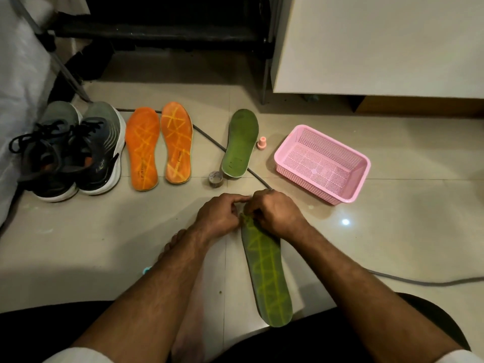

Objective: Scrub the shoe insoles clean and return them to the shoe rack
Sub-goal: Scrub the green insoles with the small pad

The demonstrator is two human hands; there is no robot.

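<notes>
A green insole (267, 273) with a yellow line pattern lies lengthwise on the tiled floor in front of me. My left hand (220, 216) and my right hand (272, 213) meet at its far end, fingers pinched on that tip; whatever else they may hold is hidden. A second green insole (241, 142) lies farther away, plain side up. Two orange insoles (142, 145) (176, 141) lie side by side to its left. The dark shoe rack (162, 30) stands at the back.
A pair of grey-black sneakers (76, 148) sits at the left. A small round jar (216, 178) and a pink cap (262, 142) flank the far green insole. An empty pink basket (322, 163) sits at the right, below a white cabinet (379, 43). A grey cable (419, 281) crosses the floor.
</notes>
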